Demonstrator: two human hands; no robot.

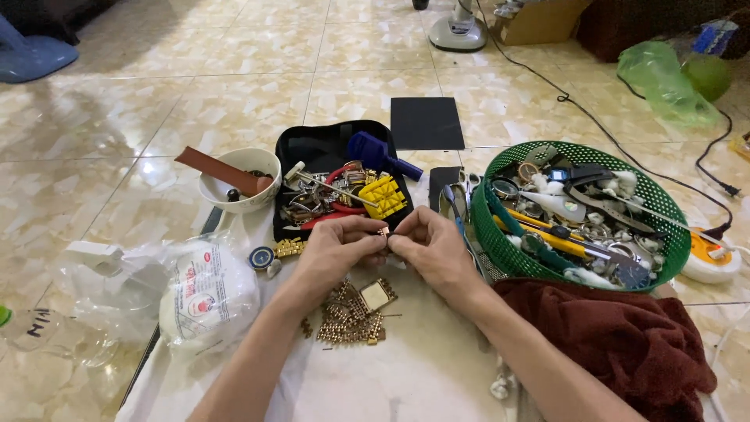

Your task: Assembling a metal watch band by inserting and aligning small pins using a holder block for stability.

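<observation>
Single head-worn view, angled steeply down and forward, close above hands [387, 246], white cloth [406, 367] and tiled floor [117, 117].

A green plastic basket [500, 242] full of watch parts and small tools stands on the right, with a dark red cloth [625, 344] lying just in front of it. A black open case [312, 148] holds a yellow block [383, 197], a blue-handled tool [375, 154] and metal pieces, and beside it on the left is a white bowl [223, 199] with a brown strap [223, 172] laid across it. On the tiled floor [156, 94] are also a black square pad [426, 123], a white round packet [207, 293], a green plastic bag [664, 82] and a black cable [594, 121].
</observation>
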